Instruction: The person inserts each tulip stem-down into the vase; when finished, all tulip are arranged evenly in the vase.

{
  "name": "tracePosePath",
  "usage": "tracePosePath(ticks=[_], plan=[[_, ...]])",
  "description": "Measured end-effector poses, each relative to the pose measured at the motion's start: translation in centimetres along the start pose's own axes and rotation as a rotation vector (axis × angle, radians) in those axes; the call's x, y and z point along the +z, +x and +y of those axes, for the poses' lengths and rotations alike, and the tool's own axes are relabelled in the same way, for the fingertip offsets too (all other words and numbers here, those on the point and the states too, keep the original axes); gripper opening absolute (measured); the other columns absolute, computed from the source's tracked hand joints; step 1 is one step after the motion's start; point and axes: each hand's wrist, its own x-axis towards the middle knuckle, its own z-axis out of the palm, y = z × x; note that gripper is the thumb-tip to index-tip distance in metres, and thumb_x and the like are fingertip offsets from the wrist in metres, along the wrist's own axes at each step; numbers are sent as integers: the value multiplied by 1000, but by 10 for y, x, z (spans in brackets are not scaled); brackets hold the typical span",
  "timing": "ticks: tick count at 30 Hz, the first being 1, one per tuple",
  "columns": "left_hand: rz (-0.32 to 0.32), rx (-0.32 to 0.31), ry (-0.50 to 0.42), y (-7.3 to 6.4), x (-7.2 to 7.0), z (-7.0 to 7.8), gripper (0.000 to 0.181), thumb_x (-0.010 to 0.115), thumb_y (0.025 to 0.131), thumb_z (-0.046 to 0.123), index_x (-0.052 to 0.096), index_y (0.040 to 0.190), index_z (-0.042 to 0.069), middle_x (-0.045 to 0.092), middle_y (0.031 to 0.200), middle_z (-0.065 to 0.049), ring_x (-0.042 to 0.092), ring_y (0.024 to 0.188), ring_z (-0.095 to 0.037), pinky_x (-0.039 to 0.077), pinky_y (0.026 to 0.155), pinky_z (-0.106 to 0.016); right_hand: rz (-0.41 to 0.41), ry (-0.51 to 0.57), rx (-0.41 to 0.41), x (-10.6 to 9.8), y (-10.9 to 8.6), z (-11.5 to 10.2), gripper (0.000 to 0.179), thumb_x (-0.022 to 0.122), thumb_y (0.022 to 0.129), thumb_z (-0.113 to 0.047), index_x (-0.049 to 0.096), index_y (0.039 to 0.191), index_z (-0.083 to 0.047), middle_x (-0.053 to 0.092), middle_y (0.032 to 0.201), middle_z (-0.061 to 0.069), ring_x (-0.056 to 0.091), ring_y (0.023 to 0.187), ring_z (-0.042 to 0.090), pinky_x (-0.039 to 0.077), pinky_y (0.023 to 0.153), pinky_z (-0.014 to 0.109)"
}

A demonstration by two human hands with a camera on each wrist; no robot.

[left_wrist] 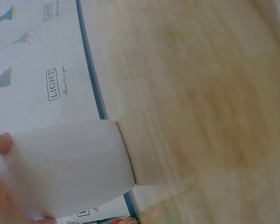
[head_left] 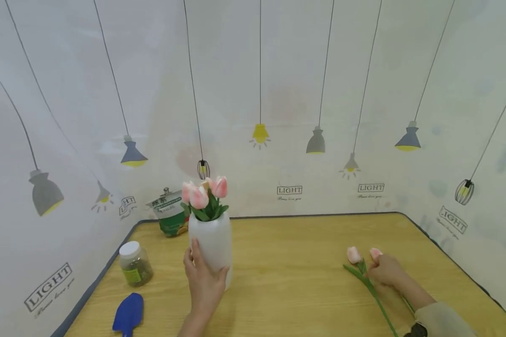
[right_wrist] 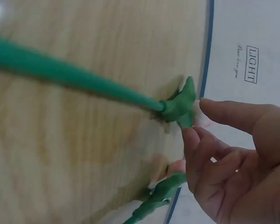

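My left hand (head_left: 204,281) grips a white vase (head_left: 212,241) around its side, thumb and fingers on opposite sides. Several pink artificial tulips (head_left: 199,197) with green leaves stand in the vase. In the left wrist view the smooth vase (left_wrist: 74,163) lies across the lower left, with fingertips on its wall. At the table's right, my right hand (head_left: 389,271) pinches a pink tulip (head_left: 375,254) close to its bloom. The right wrist view shows its green stem (right_wrist: 84,79) running to the fingers. Another pink tulip (head_left: 354,255) lies on the table just left of that hand.
A jar with a white lid (head_left: 136,267) stands at the left of the wooden table (head_left: 291,262). Nearer lies a blue shovel head (head_left: 128,312). Behind the vase sits a green and white bag (head_left: 170,217). Walls printed with lamps (head_left: 260,134) enclose the table's back and sides.
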Motion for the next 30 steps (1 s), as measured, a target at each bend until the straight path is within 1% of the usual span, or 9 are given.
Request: tracePosePath(ticks=[5,8,13,16,19,22,26,28,30], plan=[[15,19,5,0,-3,1,114,82,55,3,9,142,17,27,127,-28,38,108,-44,40,78,-61,-169,149,-22,7,-6,18,18,67,72,-11,56,77,2,51,55,0,33,39,2,28,38,14],[21,36,0,0,-3,2,114,82,55,2,9,142,16,27,126,-28,39,107,-45,40,77,-61,-223,228,-60,11,-5,18,14,62,72,-6,50,65,-3,44,50,-6,30,38,-1,26,38,12],[1,14,-4,0,-2,2,114,81,56,3,8,142,18,26,127,-28,38,108,-45,40,78,-61,-381,344,-81,16,0,5,25,56,78,-9,41,58,-13,33,44,-13,25,36,-3,23,37,13],[-13,-9,5,-2,-2,2,114,82,56,5,8,142,18,26,128,-28,38,109,-45,40,78,-61,-410,416,-81,23,6,-18,13,54,83,-15,48,74,-7,39,52,-9,26,38,-1,24,37,14],[-11,-12,15,-3,-2,1,114,82,56,5,8,142,18,26,128,-28,38,108,-45,40,78,-61,-359,493,-113,28,16,-60,21,54,85,-20,47,90,-1,45,64,-4,27,41,3,24,38,16],[5,11,19,-2,-1,1,115,82,55,5,8,142,17,27,127,-28,39,107,-45,40,77,-61,-235,528,-202,20,25,-122,28,57,84,-23,48,97,1,52,73,2,31,43,4,26,39,17],[5,40,17,0,1,1,115,82,55,6,7,142,16,27,125,-28,39,106,-44,41,76,-60,26,541,-422,-8,23,-209,25,59,84,-20,53,98,-1,58,81,8,45,54,4,37,45,19],[3,26,19,-1,1,2,116,83,54,7,8,142,16,28,125,-27,39,106,-44,42,75,-60,147,559,-530,-20,20,-248,22,59,84,-17,54,98,-1,58,83,10,51,64,5,43,51,21],[-3,0,33,-1,0,1,116,83,54,7,8,142,17,27,126,-27,39,107,-44,42,77,-60,225,590,-609,-30,15,-284,19,58,85,-14,54,97,-1,58,83,10,53,71,7,44,55,21]])
